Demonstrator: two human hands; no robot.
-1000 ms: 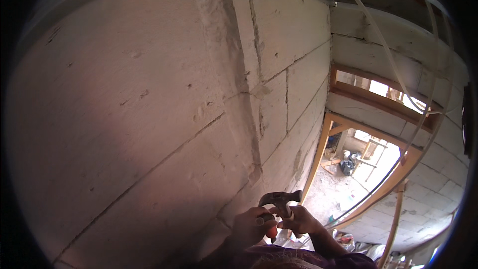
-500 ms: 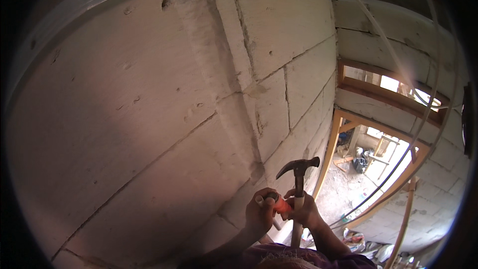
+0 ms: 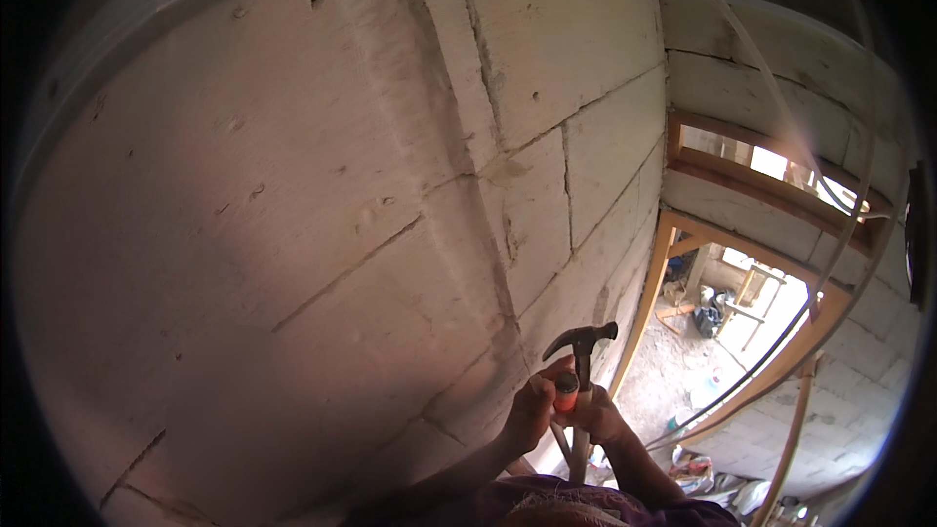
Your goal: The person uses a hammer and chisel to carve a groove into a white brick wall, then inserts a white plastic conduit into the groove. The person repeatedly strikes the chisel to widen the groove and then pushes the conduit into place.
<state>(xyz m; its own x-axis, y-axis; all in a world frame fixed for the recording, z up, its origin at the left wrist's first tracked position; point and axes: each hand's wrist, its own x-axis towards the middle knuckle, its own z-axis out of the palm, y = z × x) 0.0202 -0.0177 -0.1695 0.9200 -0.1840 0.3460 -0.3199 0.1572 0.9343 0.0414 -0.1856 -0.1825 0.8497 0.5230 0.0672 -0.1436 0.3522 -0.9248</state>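
Note:
My right hand is closed round the handle of a claw hammer, whose dark head points up above the fingers. Close against it, my left hand is closed with its fingers at a short orange cylinder that has a dark round end. The cylinder sits between both hands, and I cannot make out its exact kind. A pale stick or tube slants down below the hands, beside the hammer handle. The palms and some fingers are hidden.
A block wall with a plastered vertical channel fills the left and middle. On the right stand a wooden door frame and a small window frame. Loose cables hang there. Bags lie low right.
The orange cylinder has turned so its dark end faces up. My left hand has shifted right, nearer the hammer; the pale tube ends no longer show at its fingers. The hammer is slightly lower.

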